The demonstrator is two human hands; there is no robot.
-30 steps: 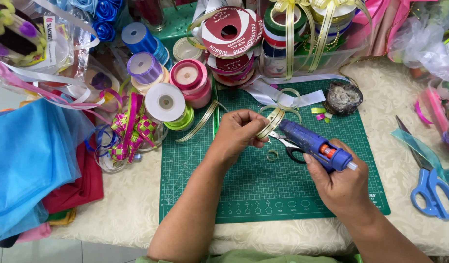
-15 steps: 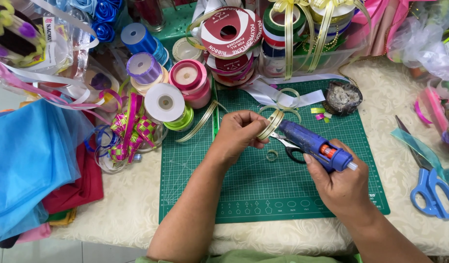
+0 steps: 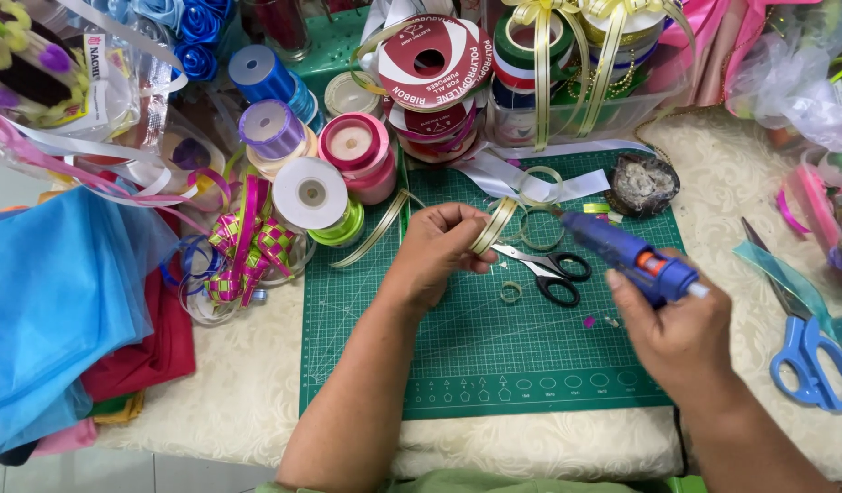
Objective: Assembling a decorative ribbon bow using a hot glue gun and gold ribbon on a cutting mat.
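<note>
On the tabletop [image 3: 257, 383], covered with a cream patterned cloth, lies a green cutting mat [image 3: 494, 365] printed with a grid; a strip of pale floor shows at the lower left edge. My left hand [image 3: 439, 251] is over the mat, fingers closed together on a loop of pale gold ribbon [image 3: 492, 226], which it holds just above the mat's upper middle. My right hand [image 3: 681, 333] is clamped round the grip of a blue glue gun [image 3: 626, 256], nozzle pointing toward the ribbon loop and near it, not touching as far as I can tell. Item: black-handled scissors [image 3: 549, 269], lying open on the mat between my two hands, just below the gun's nozzle. Item: one small ribbon ring [image 3: 510, 292] flat on the mat beside the scissors; further pale loops [image 3: 540, 187] behind them. Item: a dark round dish [image 3: 642, 184] at the mat's far right corner. Item: blue-handled scissors [image 3: 805, 356] on the cloth to the right, well apart from the mat. Item: spools along the far edge, namely a large red ribbon spool [image 3: 430, 64], a pink one [image 3: 355, 151], a white one [image 3: 313, 194], a purple one [image 3: 270, 128] and a blue one [image 3: 261, 75], crowding the mat's upper left corner. Item: woven pink and green ribbon pieces [image 3: 247, 246] left of the mat. Item: folded blue fabric [image 3: 56, 301] over red fabric [image 3: 156, 347] at the far left.
</note>
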